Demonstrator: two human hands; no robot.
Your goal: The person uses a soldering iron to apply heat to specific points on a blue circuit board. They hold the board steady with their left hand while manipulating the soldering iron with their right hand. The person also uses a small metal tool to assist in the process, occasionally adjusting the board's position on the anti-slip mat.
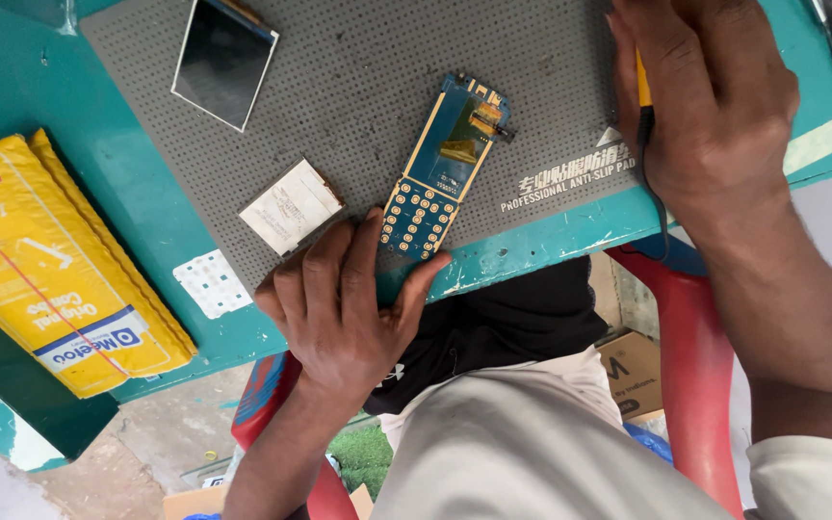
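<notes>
Pinning the near end of a long blue phone circuit board w/ gold keypad contacts (pixel 443 171), the left hand (pixel 344 308) lies flat, fingers spread and half open; fingertips (pixel 370 223) and thumb touch the board's keypad end at the table edge. Board sits tilted on a grey perforated anti-slip mat (pixel 358 87), which covers a teal worktable (pixel 117 183).

Right hand (pixel 715 106) is curled closed around a yellow-handled tool (pixel 642 82) w/ a black cord (pixel 662 207) trailing off the table edge; tool tip is hidden behind the hand, can't tell what it touches. It's well apart from the board, at the mat's right side.

Also on the mat: 1 small white square component (pixel 291 205) just beside the left fingertips, and 1 dark rectangular display panel w/ silver rim (pixel 223 60) farther off. A white dotted sticker (pixel 212 282) is on the table near the mat corner. 1 yellow padded mailer bag (pixel 55 265) lies at the table's left. Red plastic chair (pixel 700 376) shows below the table.
</notes>
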